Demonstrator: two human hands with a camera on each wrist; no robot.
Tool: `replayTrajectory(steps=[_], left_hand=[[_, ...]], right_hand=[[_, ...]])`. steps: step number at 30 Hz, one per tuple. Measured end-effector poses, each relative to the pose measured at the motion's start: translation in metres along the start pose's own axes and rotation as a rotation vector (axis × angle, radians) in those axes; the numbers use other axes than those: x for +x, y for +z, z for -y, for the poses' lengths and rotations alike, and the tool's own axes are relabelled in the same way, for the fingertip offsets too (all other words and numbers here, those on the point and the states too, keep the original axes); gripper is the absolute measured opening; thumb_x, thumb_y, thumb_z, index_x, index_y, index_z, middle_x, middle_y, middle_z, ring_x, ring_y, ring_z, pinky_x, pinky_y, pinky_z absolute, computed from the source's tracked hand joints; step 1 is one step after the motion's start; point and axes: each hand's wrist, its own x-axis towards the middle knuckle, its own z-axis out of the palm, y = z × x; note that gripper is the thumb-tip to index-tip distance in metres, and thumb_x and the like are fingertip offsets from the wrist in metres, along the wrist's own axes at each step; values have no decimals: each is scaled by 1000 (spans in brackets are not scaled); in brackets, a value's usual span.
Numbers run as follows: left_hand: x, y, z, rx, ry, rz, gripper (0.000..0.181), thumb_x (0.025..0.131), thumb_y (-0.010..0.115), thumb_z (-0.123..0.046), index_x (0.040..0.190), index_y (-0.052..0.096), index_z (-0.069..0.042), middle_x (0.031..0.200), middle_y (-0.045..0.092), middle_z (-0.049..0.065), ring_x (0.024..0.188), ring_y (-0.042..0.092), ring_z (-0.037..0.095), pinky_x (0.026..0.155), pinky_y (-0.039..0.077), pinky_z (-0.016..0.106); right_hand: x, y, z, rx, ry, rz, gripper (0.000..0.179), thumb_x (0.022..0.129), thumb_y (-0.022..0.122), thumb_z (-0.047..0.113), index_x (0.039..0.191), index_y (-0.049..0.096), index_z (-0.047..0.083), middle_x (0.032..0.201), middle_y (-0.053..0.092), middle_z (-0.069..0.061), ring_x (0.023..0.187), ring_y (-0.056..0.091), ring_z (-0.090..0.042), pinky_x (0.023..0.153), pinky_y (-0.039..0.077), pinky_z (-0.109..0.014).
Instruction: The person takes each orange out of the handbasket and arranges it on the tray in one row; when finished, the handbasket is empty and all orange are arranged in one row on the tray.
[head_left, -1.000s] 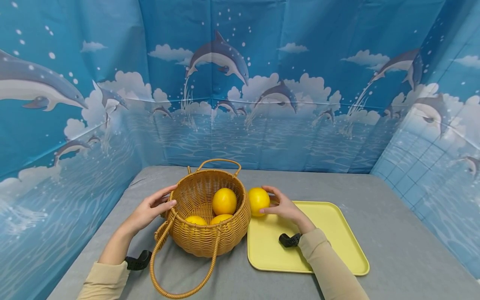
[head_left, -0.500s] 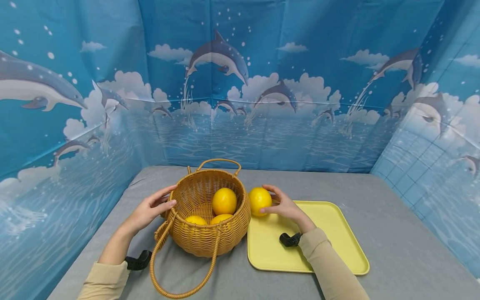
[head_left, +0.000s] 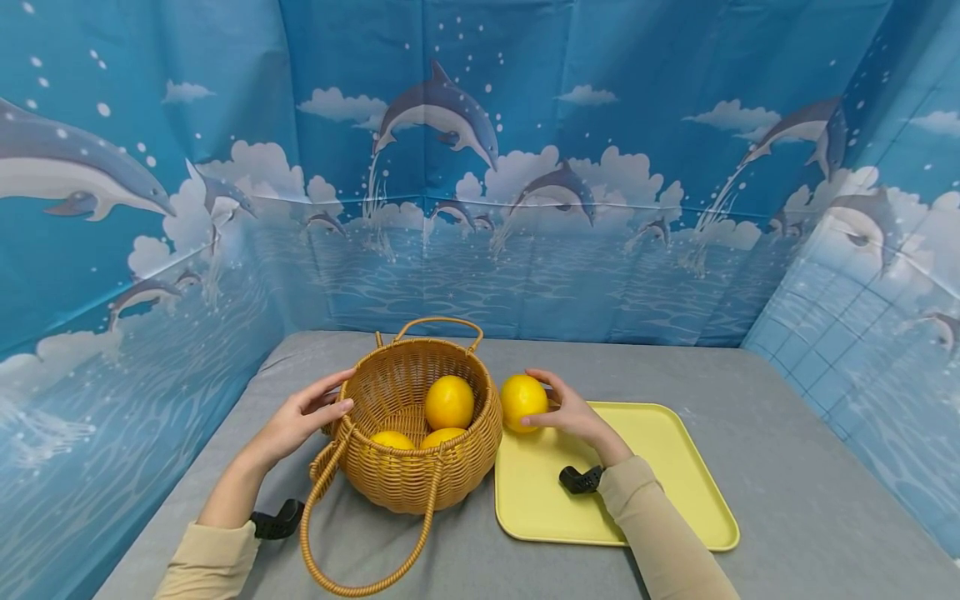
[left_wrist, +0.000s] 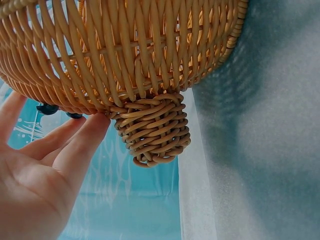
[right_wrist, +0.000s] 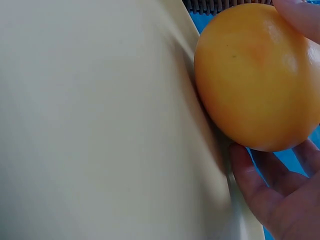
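- Right hand (head_left: 573,414): thumb and fingers clasp a fruit (head_left: 521,403) by the tray (head_left: 678,454)'s far left corner.
- Left hand (head_left: 296,421): fingers apart, touching the basket (head_left: 390,475).
- Likely step: transferring fruit; the next move calls for a secure hold and rim clearance.

Basket (head_left: 397,483) holding seemingly three fruits (head_left: 449,402) sits left of tray (head_left: 667,458).
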Motion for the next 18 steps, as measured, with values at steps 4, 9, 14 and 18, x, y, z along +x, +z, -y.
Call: replayTrajectory(steps=[4, 9, 14, 18], left_hand=[[0, 0, 1, -8, -4, -2, 55, 97, 54, -25, 147, 35, -16, 152, 23, 13, 135, 23, 43, 100, 32, 59], [-1, 0, 0, -18, -8, -1, 55, 96, 55, -26, 147, 35, -16, 152, 23, 13, 135, 23, 42, 99, 33, 59], [0, 0, 0, -19, -9, 1, 55, 97, 54, -26, 147, 35, -16, 152, 22, 13, 135, 23, 43, 99, 33, 59], [0, 0, 0, -17, -10, 1, 55, 97, 54, -26, 147, 35, -16, 152, 22, 14, 135, 23, 43, 99, 32, 59]], right_hand=[[-1, 0, 3, 1, 2, 2, 85, 78, 77, 8, 147, 27, 4, 145, 31, -21, 125, 39, -41, 97, 38, -52], [-2, 0, 3, -2, 9, 2, 86, 77, 77, 8, 147, 26, 5, 145, 32, -21, 126, 39, -41, 97, 38, -52], [-2, 0, 4, -21, 18, -6, 87, 76, 78, 9, 147, 27, 8, 143, 34, -20, 121, 43, -38, 95, 39, -50], [-2, 1, 3, -34, 13, -7, 87, 76, 78, 10, 147, 27, 8, 142, 35, -20, 117, 46, -36, 94, 40, -48]])
